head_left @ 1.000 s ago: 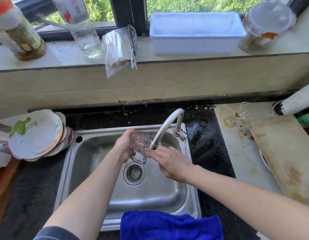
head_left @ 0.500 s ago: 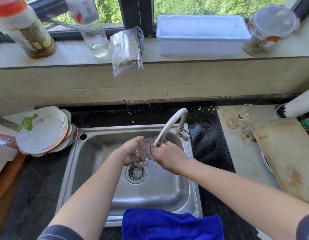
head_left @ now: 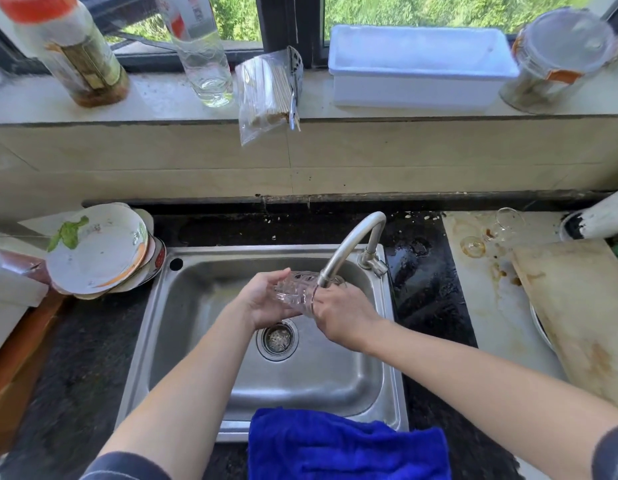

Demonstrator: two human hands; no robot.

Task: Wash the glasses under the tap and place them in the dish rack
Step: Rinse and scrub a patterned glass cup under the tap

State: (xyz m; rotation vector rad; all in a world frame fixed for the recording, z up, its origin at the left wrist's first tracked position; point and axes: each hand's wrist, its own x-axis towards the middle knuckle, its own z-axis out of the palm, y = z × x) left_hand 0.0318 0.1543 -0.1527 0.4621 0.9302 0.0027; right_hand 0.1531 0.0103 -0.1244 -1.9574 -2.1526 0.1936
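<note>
A clear patterned glass [head_left: 295, 294] is held on its side over the sink [head_left: 203, 341], just under the mouth of the tap [head_left: 349, 247]. It is cupped from below and behind by the left hand [head_left: 266, 303], fingers curled round its body, while its open end is gripped by the right hand [head_left: 342, 317], whose fingers seem to be reaching inside; how far cannot be made out. No stream of water can be made out clearly.

Several risks are judged from this position. The wet glass could be let slip, since it is held by two bare hands over hard steel, directly above the drain [head_left: 277, 337]. Its rim could also be knocked against the metal spout, which is almost touching it. A chipped rim would then be met by the fingers at the mouth.

Two more glasses [head_left: 497, 230] are lying toppled on the stained worktop at the sink's right, near the back edge beside a cutting board [head_left: 577, 306]; they could be rolled or swept off when reached for. No dish rack can be identified with certainty, though a white tub [head_left: 418, 74] is standing on the sill.
</note>
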